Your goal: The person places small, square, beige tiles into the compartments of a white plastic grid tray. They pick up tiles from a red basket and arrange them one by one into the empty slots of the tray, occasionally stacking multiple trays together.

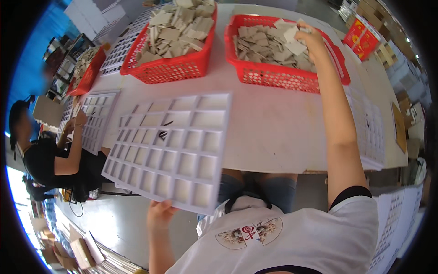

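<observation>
My left hand (pixel 160 213) is closed on the near edge of a white gridded tray (pixel 196 147), with the fingertips reaching over the rim. The tray slants over the table edge and my lap; its shallow square cells have pale bottoms, and small dark marks show near its middle. My right arm reaches far across the table. At the right-hand red plastic basket (pixel 278 81), my right hand (pixel 311 40) closes its fingers on a pale flat tile (pixel 291 34). Many similar tiles (pixel 261 43) fill that basket in a loose heap.
Another red basket (pixel 178 68), heaped with tiles, stands to the left, with a smaller one (pixel 86 73) beyond. More gridded trays lie at the right table edge (pixel 369 130) and far left (pixel 123 50). On the left, a seated co-worker (pixel 50 157) handles a tray (pixel 100 114).
</observation>
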A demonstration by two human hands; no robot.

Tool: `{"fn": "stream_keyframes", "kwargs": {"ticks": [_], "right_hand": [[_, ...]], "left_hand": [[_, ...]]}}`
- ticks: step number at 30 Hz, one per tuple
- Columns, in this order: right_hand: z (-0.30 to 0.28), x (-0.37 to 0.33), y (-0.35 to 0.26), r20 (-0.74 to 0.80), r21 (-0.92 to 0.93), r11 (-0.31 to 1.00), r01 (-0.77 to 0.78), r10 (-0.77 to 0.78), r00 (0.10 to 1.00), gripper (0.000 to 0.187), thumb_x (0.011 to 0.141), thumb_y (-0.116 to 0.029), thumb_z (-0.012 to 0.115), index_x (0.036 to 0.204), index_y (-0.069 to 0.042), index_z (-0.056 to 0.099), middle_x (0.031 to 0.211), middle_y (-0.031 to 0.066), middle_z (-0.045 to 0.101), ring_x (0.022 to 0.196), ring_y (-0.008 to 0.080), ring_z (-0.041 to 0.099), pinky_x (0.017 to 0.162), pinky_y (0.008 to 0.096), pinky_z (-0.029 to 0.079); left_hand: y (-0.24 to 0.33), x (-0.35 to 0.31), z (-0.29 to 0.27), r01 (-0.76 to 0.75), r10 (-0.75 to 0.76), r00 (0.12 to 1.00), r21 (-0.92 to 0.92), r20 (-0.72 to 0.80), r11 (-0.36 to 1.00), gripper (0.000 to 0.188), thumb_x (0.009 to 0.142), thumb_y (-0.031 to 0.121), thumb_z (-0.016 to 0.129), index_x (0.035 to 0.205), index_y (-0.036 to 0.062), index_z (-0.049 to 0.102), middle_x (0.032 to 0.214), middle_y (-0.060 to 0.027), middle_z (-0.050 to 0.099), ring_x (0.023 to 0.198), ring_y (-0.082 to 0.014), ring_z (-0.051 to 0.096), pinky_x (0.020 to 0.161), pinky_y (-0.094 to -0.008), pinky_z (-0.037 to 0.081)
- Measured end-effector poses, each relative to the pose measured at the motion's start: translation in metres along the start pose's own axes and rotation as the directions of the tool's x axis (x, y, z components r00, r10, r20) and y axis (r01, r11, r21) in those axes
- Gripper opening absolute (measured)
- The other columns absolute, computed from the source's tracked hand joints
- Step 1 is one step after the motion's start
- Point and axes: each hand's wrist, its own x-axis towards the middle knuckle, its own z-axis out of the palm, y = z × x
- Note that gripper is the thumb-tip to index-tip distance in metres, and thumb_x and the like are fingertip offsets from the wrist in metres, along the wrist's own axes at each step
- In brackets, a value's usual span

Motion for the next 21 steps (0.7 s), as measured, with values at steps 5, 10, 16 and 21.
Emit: {"fn": "stream_keyframes", "kwargs": {"ticks": [5, 10, 16, 21], "right_hand": [[-0.059, -0.039, -0.036, 0.058, 0.086, 0.989, 0.120, -0.125, 0.990, 0.057, 0.073, -0.018, 0.074, 0.124, -0.001, 0.055, 0.110, 0.0140, 0.064, 0.096, 0.0249, 0.064, 0.085, 0.0375, 0.052], [-0.077, -0.122, -0.101, -0.137, 0.161, 0.971, 0.177, -0.155, 0.978, 0.053, 0.069, 0.003, 0.062, 0.121, -0.001, 0.058, 0.104, 0.0123, 0.064, 0.090, 0.0202, 0.064, 0.081, 0.0313, 0.053], [-0.079, -0.230, -0.096, 0.017, 0.160, 0.986, -0.051, 0.049, 0.999, 0.053, 0.066, 0.001, 0.066, 0.118, -0.002, 0.060, 0.102, 0.0102, 0.063, 0.085, 0.0191, 0.064, 0.075, 0.0313, 0.055], [-0.021, -0.324, -0.035, 0.038, 0.084, 0.986, -0.146, 0.143, 0.989, 0.051, 0.066, -0.001, 0.067, 0.116, -0.004, 0.061, 0.104, 0.0055, 0.061, 0.093, 0.0175, 0.062, 0.079, 0.0304, 0.051]], "left_hand": [[-0.075, 0.006, 0.107, 0.308, -0.311, 0.950, 0.224, -0.019, 0.925, 0.050, 0.078, 0.012, 0.074, 0.122, -0.0010, 0.054, 0.113, -0.0136, 0.063, 0.100, -0.0251, 0.065, 0.083, -0.0380, 0.058], [-0.133, 0.036, 0.170, 0.467, -0.541, 0.799, 0.295, 0.262, 0.834, 0.044, 0.090, 0.018, 0.065, 0.125, -0.0034, 0.050, 0.119, -0.0145, 0.059, 0.108, -0.0252, 0.061, 0.095, -0.0348, 0.051], [-0.174, 0.061, 0.195, 0.653, -0.893, 0.194, 0.625, 0.407, 0.427, 0.057, 0.098, 0.042, 0.050, 0.135, -0.0002, 0.044, 0.117, -0.0145, 0.059, 0.111, -0.0274, 0.059, 0.098, -0.0399, 0.047], [-0.151, 0.079, 0.201, 0.548, -0.628, 0.458, 0.356, 0.629, 0.757, 0.084, 0.087, 0.066, 0.049, 0.146, 0.0088, 0.029, 0.132, -0.0151, 0.048, 0.124, -0.0302, 0.049, 0.100, -0.0473, 0.043]]}}
